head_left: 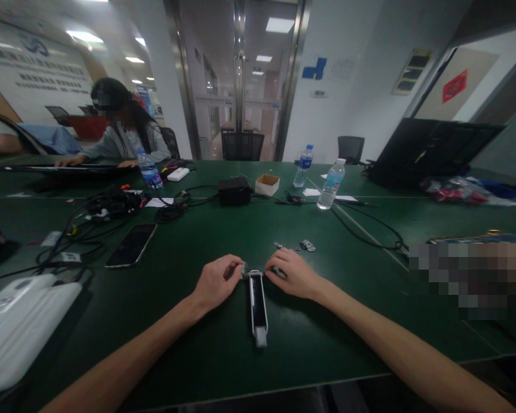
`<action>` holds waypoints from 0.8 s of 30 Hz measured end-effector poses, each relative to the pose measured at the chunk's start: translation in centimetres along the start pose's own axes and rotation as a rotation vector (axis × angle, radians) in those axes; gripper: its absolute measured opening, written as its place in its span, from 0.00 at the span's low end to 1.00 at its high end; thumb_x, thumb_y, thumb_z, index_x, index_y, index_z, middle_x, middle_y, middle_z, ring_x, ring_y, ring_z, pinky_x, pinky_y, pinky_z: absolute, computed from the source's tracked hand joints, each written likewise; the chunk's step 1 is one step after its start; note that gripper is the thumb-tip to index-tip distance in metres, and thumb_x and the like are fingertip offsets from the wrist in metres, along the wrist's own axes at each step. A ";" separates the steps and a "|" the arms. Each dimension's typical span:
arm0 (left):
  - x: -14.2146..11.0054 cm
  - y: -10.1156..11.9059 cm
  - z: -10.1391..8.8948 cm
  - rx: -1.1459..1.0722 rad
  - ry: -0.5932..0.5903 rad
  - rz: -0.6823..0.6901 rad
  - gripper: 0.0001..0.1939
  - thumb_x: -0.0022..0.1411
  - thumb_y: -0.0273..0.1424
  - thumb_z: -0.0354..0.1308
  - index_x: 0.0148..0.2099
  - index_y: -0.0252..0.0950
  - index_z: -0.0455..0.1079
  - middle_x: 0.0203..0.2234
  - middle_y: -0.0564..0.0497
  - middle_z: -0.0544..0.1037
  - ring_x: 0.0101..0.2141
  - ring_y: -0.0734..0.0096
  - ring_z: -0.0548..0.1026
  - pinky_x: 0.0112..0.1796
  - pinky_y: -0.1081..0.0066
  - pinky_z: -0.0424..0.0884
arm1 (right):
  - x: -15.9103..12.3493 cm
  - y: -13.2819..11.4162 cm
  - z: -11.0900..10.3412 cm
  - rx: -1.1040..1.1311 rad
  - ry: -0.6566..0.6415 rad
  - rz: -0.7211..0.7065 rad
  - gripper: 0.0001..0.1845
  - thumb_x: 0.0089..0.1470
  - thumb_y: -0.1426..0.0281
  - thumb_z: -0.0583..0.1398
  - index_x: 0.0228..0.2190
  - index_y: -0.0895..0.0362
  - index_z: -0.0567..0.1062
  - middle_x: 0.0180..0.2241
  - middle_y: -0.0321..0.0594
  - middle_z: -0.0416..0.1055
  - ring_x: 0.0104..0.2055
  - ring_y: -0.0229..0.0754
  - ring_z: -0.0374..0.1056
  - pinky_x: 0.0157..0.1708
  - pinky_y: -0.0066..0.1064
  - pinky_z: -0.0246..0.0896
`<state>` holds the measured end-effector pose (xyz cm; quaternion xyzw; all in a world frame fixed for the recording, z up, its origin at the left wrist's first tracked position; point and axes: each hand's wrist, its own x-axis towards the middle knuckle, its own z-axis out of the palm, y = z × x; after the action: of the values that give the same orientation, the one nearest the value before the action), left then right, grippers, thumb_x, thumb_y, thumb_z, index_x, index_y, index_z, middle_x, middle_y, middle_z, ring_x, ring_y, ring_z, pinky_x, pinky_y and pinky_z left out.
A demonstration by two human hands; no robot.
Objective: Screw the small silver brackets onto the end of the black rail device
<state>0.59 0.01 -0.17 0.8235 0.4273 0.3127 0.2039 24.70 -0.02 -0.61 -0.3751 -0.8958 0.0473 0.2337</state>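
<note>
A narrow device with a pale frame and a dark middle lies lengthwise on the green table, its grey end towards me. At its far end a thin metal crosspiece spans the gap between my hands. My left hand is closed, with thumb and forefinger pinching a small metal part at the left of that end. My right hand is curled at the right of the same end, its fingertips pressed together. What these fingertips hold is too small to make out. Several small metal pieces lie just beyond my right hand.
A phone, tangled cables and a white case occupy the left. Farther back stand a black box, a small carton and water bottles. A person sits across the table; a blurred hand is at right.
</note>
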 end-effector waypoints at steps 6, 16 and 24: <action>0.1 -0.2 0.0 0.047 0.021 -0.072 0.08 0.63 0.31 0.51 0.39 0.35 0.70 0.27 0.53 0.73 0.26 0.71 0.70 0.28 0.72 0.68 | 0.0 0.0 -0.4 0.043 -0.111 -0.006 0.06 0.59 0.70 0.56 0.34 0.57 0.73 0.33 0.41 0.71 0.37 0.41 0.65 0.38 0.34 0.61; 0.1 -0.5 0.0 0.036 -0.107 -0.119 0.08 0.63 0.31 0.51 0.40 0.35 0.69 0.28 0.53 0.74 0.26 0.71 0.71 0.28 0.72 0.69 | 0.0 0.2 -0.3 0.043 -0.114 -0.014 0.03 0.57 0.72 0.58 0.31 0.58 0.72 0.30 0.40 0.71 0.34 0.40 0.64 0.36 0.33 0.59; 0.4 -0.6 -0.1 0.023 -0.174 -0.133 0.10 0.65 0.33 0.49 0.41 0.34 0.69 0.28 0.52 0.74 0.27 0.69 0.72 0.28 0.71 0.68 | 0.0 0.2 -0.4 0.051 -0.105 -0.012 0.03 0.56 0.72 0.58 0.30 0.58 0.71 0.29 0.40 0.70 0.33 0.40 0.64 0.35 0.32 0.58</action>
<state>0.32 0.64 -0.33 0.8195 0.4653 0.2207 0.2512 24.98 0.08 -0.31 -0.3608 -0.9075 0.0882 0.1961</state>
